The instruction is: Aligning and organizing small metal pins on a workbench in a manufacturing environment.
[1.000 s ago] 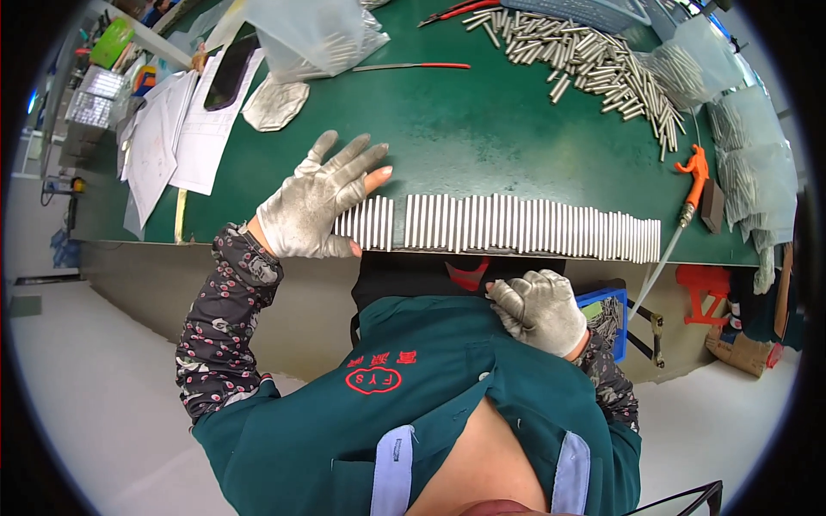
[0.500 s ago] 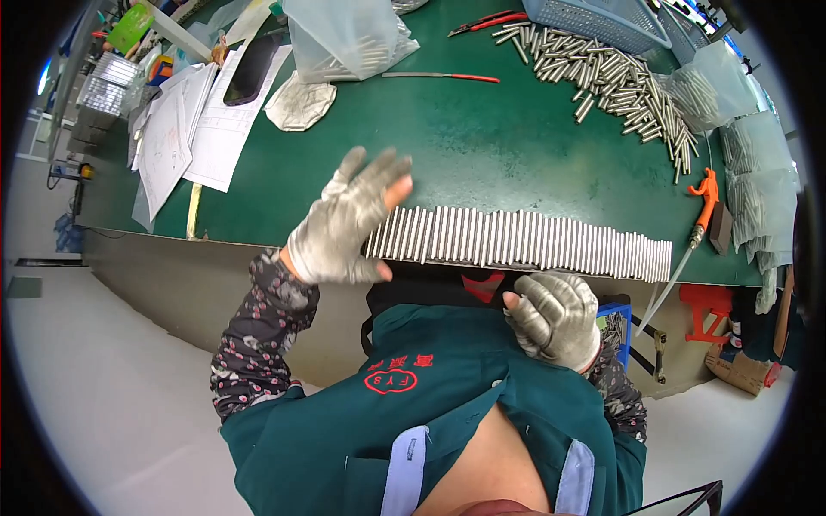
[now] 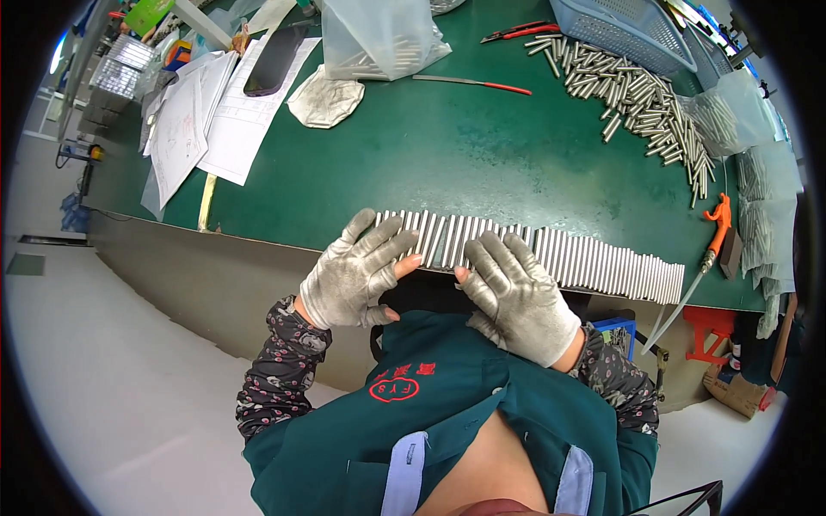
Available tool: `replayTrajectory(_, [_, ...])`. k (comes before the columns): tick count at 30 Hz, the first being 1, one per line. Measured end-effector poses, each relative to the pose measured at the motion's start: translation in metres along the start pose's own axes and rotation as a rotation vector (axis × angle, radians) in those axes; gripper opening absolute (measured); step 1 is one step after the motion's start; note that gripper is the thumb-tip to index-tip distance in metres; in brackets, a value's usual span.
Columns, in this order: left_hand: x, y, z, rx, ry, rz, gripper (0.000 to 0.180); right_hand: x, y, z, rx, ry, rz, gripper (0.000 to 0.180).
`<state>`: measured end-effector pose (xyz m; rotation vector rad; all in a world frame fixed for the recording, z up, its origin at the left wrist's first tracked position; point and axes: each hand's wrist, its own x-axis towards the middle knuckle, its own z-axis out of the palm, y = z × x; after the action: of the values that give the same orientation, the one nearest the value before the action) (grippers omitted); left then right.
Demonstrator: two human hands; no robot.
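A long row of slim metal pins [image 3: 602, 262] lies side by side along the table's front edge. My left hand [image 3: 351, 275], in a grey-white glove with bare fingertips, rests at the row's left end, its fingers stretched over the pins there. On the middle of the row lies my right hand [image 3: 523, 297], gloved the same way, its fingers extended and slightly spread. Both palms face down, and neither hand grips a pin. Between the hands some pins lean a little, with a narrow gap among them. The fingers hide part of the row.
A loose heap of pins [image 3: 632, 103] lies far right beside a blue basket [image 3: 624, 39]. Red-handled pliers [image 3: 520, 32], a thin red-handled tool [image 3: 473, 83] and a bag of pins [image 3: 379, 43] lie at the back. An orange air gun [image 3: 719, 224] is at right, papers [image 3: 228, 142] at left.
My right hand has risen from near my body onto the row and its curled fingers have straightened. My left hand has come down onto the left end. The whole view has shifted slightly.
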<state>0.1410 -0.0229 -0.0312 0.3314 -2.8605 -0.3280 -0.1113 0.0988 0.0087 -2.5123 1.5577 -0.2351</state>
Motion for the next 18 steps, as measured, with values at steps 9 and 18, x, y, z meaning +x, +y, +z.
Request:
replayTrajectory(9, [-0.001,0.001,-0.003,-0.154,0.138,-0.028,0.091,-0.012,0.011,-0.019,0.195,0.082,0.044,0.068])
replayTrajectory(18, [0.033,-0.001,-0.012,-0.088,0.194,-0.003,0.083,-0.072,0.025,-0.008,-0.05,0.122,0.517,0.079])
